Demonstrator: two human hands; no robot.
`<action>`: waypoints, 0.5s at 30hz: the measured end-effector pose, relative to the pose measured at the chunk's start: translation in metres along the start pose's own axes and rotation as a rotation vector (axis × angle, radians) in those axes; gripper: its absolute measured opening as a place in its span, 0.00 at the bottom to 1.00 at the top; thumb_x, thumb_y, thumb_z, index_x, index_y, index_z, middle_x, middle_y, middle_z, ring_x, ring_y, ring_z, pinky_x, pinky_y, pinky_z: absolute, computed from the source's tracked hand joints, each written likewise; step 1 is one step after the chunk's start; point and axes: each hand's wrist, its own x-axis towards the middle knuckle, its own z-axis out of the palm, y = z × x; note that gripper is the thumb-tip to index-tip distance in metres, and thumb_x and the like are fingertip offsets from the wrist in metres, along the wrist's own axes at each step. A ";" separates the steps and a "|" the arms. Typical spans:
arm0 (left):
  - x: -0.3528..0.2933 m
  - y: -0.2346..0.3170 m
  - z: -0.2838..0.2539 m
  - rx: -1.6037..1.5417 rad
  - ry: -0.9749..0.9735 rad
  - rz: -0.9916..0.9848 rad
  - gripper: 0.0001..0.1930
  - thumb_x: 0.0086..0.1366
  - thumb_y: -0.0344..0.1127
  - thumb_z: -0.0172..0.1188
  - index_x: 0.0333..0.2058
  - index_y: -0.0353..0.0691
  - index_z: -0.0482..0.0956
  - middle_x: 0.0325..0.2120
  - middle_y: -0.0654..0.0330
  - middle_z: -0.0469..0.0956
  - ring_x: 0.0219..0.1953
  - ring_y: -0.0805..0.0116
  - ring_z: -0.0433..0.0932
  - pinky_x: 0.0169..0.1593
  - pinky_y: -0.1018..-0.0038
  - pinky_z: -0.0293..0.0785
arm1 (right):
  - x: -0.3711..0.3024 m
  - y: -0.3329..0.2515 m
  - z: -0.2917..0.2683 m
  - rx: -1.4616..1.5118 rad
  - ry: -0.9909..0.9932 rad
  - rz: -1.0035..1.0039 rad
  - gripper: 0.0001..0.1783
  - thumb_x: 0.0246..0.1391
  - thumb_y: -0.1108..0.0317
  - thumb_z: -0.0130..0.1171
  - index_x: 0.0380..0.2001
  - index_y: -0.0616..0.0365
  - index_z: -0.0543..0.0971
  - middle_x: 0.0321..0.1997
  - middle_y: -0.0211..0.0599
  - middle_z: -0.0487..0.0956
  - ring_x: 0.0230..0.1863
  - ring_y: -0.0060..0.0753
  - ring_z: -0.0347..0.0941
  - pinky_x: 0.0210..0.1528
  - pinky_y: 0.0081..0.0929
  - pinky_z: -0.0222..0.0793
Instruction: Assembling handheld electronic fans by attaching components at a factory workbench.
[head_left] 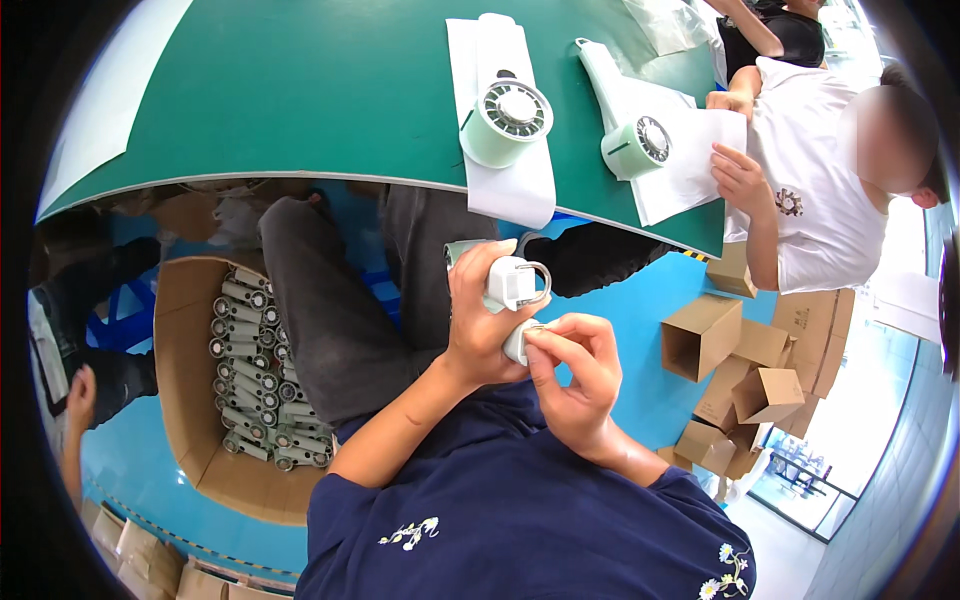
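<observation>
In front of my lap my left hand (472, 322) is wrapped round what look like two pale handheld fans. One white handle end (514, 284) with a wire loop sticks out above the thumb. Below it shows a second rounded white handle end (518, 343). The thumb and forefinger of my right hand (580, 380) pinch at that lower end; any small part between the fingertips is hidden. Behind the left fingers shows a bit of pale green, and the rest of the fans is covered by the hand.
On the green table (300, 100) a pale green handheld fan (506, 128) lies on a white sleeve. Another fan (636, 148) lies near a co-worker (810, 190) who handles white paper. A cardboard box (185, 350) of fans stands at my left, empty cartons (700, 335) at right.
</observation>
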 end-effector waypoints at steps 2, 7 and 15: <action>-0.002 0.000 0.001 0.005 -0.006 0.001 0.22 0.46 0.46 0.73 0.39 0.41 0.86 0.61 0.37 0.60 0.60 0.39 0.67 0.59 0.55 0.68 | -0.001 0.000 -0.001 0.002 -0.002 0.007 0.12 0.51 0.86 0.66 0.40 0.65 0.83 0.46 0.40 0.73 0.38 0.26 0.76 0.34 0.18 0.76; -0.005 -0.001 0.003 0.011 -0.007 0.005 0.22 0.47 0.47 0.73 0.39 0.40 0.86 0.61 0.37 0.60 0.59 0.39 0.67 0.59 0.55 0.68 | -0.004 0.004 -0.002 0.003 0.005 -0.014 0.11 0.50 0.87 0.66 0.38 0.66 0.84 0.45 0.40 0.73 0.39 0.27 0.76 0.34 0.18 0.76; -0.005 -0.001 0.002 0.007 0.008 -0.024 0.21 0.48 0.46 0.72 0.39 0.40 0.86 0.59 0.35 0.62 0.57 0.40 0.69 0.57 0.55 0.69 | -0.012 0.005 -0.016 -0.226 -0.068 -0.143 0.26 0.55 0.64 0.67 0.57 0.56 0.77 0.63 0.54 0.66 0.58 0.52 0.65 0.57 0.44 0.63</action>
